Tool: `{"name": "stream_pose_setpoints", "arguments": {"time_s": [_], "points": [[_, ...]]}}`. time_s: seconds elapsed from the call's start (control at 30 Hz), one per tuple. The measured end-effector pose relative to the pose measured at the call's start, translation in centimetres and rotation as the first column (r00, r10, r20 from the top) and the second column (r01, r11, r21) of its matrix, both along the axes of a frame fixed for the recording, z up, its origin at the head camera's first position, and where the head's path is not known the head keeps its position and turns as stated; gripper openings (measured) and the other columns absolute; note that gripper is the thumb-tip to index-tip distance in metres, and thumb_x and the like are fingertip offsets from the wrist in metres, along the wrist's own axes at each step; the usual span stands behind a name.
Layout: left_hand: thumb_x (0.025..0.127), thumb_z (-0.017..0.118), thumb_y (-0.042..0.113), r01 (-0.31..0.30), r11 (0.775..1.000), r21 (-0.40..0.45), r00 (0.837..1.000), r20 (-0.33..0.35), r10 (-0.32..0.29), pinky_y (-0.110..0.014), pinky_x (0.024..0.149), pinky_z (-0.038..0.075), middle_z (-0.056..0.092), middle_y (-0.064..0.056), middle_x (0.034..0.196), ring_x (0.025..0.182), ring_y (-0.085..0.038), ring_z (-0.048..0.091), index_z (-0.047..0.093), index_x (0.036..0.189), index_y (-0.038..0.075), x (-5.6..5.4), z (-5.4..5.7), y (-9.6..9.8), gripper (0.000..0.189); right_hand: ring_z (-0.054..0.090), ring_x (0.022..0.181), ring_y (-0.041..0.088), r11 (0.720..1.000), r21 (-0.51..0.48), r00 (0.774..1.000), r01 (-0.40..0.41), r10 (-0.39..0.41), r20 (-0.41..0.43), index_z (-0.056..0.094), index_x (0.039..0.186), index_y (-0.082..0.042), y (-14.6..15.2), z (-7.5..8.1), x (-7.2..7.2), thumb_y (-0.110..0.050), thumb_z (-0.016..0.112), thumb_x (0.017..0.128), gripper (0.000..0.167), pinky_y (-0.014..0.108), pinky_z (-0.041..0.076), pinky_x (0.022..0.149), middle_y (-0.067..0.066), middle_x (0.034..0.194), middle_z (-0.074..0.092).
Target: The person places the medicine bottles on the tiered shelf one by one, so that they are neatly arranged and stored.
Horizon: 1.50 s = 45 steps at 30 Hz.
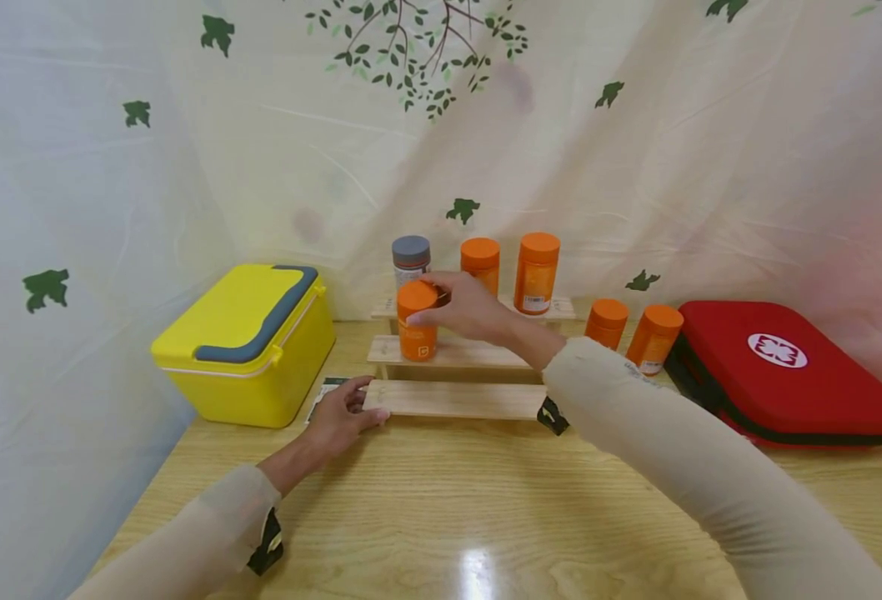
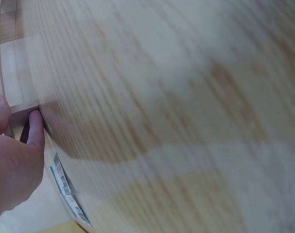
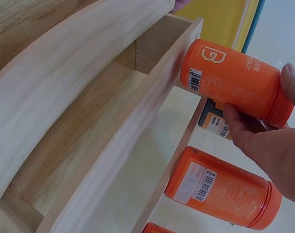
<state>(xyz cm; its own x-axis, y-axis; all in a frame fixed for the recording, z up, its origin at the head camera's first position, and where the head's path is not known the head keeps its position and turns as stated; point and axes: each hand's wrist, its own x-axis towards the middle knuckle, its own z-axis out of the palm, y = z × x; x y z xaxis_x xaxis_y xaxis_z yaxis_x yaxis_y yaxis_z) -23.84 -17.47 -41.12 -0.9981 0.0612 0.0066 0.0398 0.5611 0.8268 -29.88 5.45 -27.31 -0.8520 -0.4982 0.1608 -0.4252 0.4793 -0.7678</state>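
Observation:
My right hand (image 1: pixel 474 310) holds an orange pill bottle (image 1: pixel 417 340) near its cap, upright at the left end of the middle step of a wooden stepped rack (image 1: pixel 456 400). Seen from the right wrist, thumb and fingers sit around the cap end of that bottle (image 3: pixel 230 80). My left hand (image 1: pixel 336 423) grips the left end of the rack's front step, and the left wrist view shows its thumb and a finger pinching the wood (image 2: pixel 25 108). On the back step stand a grey-capped bottle (image 1: pixel 411 252) and two orange bottles, one left (image 1: pixel 480 257), one right (image 1: pixel 538 271).
Left of the rack stands a yellow box (image 1: pixel 238 392) with a blue-grey handle. Two more orange bottles, one upright (image 1: pixel 606 323) and one leaning (image 1: pixel 653 340), are beside a red first-aid case (image 1: pixel 809 375). A printed card (image 1: pixel 326 390) lies by my left hand.

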Motion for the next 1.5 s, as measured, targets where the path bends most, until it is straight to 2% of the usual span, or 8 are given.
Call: {"name": "stream_pose_setpoints", "arguments": {"time_s": [0.63,1.03,1.23,1.5], "points": [[0.088,0.07,0.017,0.006,1.0,0.003,1.0,0.011,-0.006,-0.04,0.091,0.049,0.063,-0.015,0.119,0.103,-0.024,0.06,0.043,0.143,0.005,0.1,0.3,0.0,0.063,0.056,0.106,0.022,1.0,0.013,1.0,0.007,-0.007,0.028,0.051,0.134,-0.007,-1.3,-0.3,-0.1,-0.027,0.071,0.089,0.053,0.035,0.046,0.095,0.007,0.121,0.06],[0.089,0.07,0.017,0.006,1.0,-0.002,1.0,0.017,-0.006,-0.042,0.092,0.048,0.062,-0.015,0.12,0.104,-0.025,0.059,0.043,0.143,0.005,0.1,0.3,0.1,0.062,0.055,0.11,0.022,0.999,0.008,0.995,0.053,-0.053,0.083,0.047,0.136,-0.007,-1.6,-0.7,0.1,-0.027,0.071,0.088,0.057,0.037,0.044,0.099,0.008,0.127,0.057],[0.088,0.07,0.017,-0.001,1.0,-0.001,1.0,0.021,0.001,-0.041,0.091,0.048,0.062,-0.015,0.119,0.103,-0.025,0.059,0.043,0.143,0.006,0.1,0.3,0.2,0.062,0.053,0.112,0.023,0.998,0.005,0.995,0.063,-0.063,0.081,0.042,0.139,-0.007,-1.4,-0.7,0.5,-0.025,0.073,0.087,0.063,0.037,0.043,0.099,0.008,0.13,0.054],[0.088,0.07,0.016,-0.02,1.0,-0.008,0.999,0.046,0.02,-0.041,0.092,0.048,0.062,-0.014,0.121,0.104,-0.025,0.058,0.043,0.143,0.008,0.2,0.4,0.3,0.061,0.049,0.12,0.031,0.996,0.0,0.994,0.088,-0.088,0.068,0.036,0.141,-0.005,0.2,-0.5,1.9,-0.029,0.075,0.085,0.072,0.039,0.045,0.098,0.014,0.131,0.05]]}}
